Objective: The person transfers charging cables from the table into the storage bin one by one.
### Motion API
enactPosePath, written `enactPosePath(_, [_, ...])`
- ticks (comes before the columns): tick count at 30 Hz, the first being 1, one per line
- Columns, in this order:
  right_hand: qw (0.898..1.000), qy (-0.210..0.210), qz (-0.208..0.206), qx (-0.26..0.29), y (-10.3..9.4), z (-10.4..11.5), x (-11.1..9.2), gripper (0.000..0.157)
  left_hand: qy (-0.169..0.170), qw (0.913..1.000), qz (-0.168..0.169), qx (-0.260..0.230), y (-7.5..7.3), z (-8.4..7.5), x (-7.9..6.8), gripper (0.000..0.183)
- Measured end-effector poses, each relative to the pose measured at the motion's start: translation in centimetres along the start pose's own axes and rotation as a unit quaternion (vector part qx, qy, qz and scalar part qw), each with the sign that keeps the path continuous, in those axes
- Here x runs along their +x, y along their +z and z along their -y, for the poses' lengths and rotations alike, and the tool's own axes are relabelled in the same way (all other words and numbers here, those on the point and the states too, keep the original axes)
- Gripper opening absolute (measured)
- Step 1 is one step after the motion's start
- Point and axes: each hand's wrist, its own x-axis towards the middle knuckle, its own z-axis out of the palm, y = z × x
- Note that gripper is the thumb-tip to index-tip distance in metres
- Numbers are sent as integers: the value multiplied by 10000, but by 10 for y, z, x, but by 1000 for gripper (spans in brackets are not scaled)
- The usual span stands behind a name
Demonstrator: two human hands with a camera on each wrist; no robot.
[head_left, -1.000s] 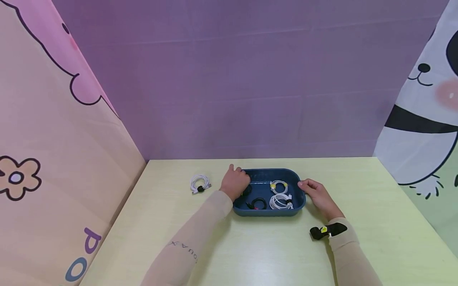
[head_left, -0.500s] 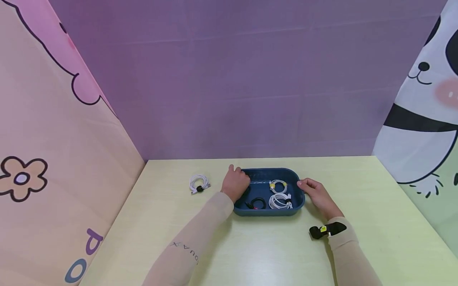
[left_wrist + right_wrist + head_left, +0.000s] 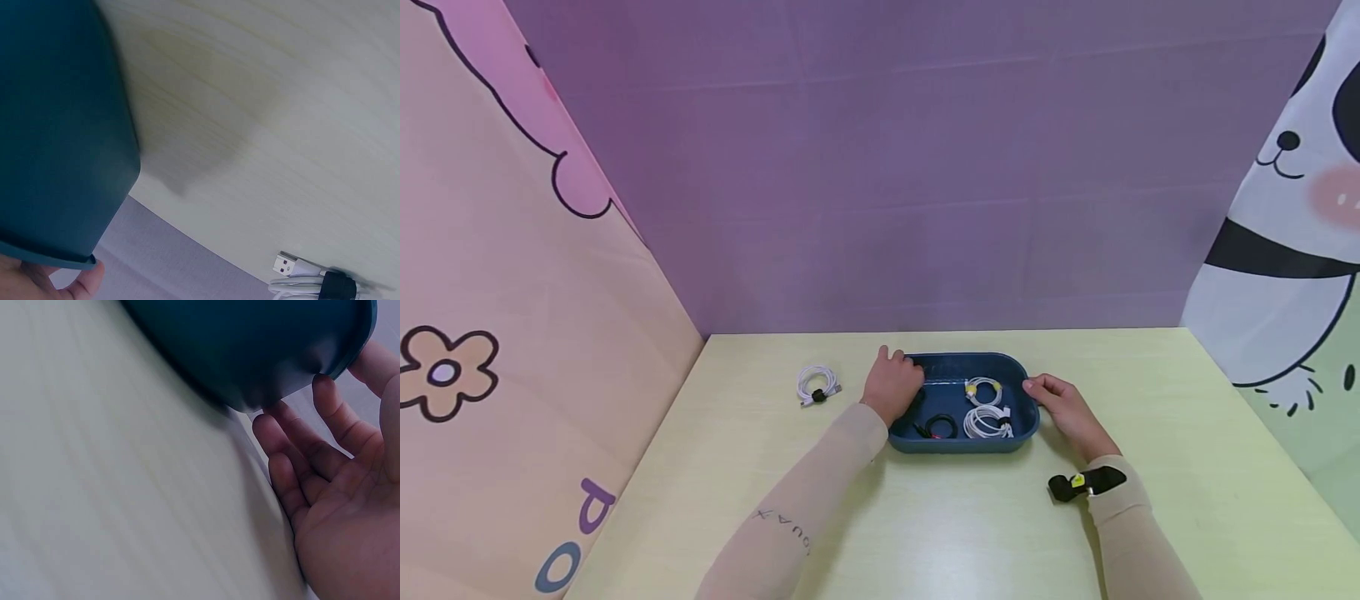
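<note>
A blue plastic tray (image 3: 970, 447) stands on the table with several coiled cables inside. My left hand (image 3: 892, 387) grips its left end, fingers curled over the rim; in the left wrist view, fingertips (image 3: 87, 281) show at the rim. At the other end, my right hand (image 3: 1066, 410) pinches the rim, and in the right wrist view its fingers (image 3: 331, 406) touch the outer wall. Inside lie a black cable (image 3: 951, 421), a white cable with yellow bands (image 3: 997, 390) and a larger white cable (image 3: 979, 423). Part of the tray's left side is hidden by my left hand.
Left of the tray, a coiled white USB cable (image 3: 817, 385) with a black strap lies on the pale wooden table (image 3: 925, 525). A purple cloth backdrop (image 3: 880, 208) rises behind the table, with printed cloths on both sides.
The tray and both hands stay almost in place. Dark cable visible beside my left fingers a second ago is now mostly hidden by that hand.
</note>
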Motion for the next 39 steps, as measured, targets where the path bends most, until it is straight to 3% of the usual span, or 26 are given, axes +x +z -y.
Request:
enactPosePath(4, [10000, -45, -4, -40, 0, -1, 0, 50, -19, 9995, -130, -303, 0, 4, -3, 22])
enactPosePath(8, [9998, -164, -13, -57, 0, -3, 0, 47, -106, 9916, -867, -951, 0, 12, -10, 18])
enactPosePath(11, [9998, -196, 11, -50, 0, -4, 0, 46, -248, 9765, -1435, -1591, 1, 21, -15, 15])
enactPosePath(15, [9999, -158, 24, -37, 0, -3, -1, 47, -673, 9476, -1967, -2426, 5, 33, -21, 14])
enactPosePath(20, [9999, -118, -33, -66, -3, -2, -2, 46, -1304, 8976, -2354, -3491, 14, 42, -26, 12])
enactPosePath(25, [10000, -79, -4, -30, -5, -3, -3, 46, -2091, 8429, -2439, -4317, 24, 49, -34, 12])
enactPosePath(27, [10000, -62, 0, -35, -5, -3, -3, 47, -2414, 8264, -2378, -4498, 28, 53, -39, 13])
enactPosePath(29, [10000, -51, -10, -48, -5, -4, -3, 48, -2711, 8151, -2234, -4606, 32, 57, -45, 13])
enactPosePath(32, [10000, -59, -29, -63, -5, -3, -4, 49, -3125, 8054, -1986, -4630, 38, 61, -55, 14])
enactPosePath(34, [10000, -67, -21, -57, -5, -3, -4, 49, -3331, 8039, -1850, -4567, 42, 64, -61, 15])
enactPosePath(39, [10000, -63, -34, -38, -4, -2, -3, 50, -3514, 8169, -1617, -4278, 50, 71, -76, 17])
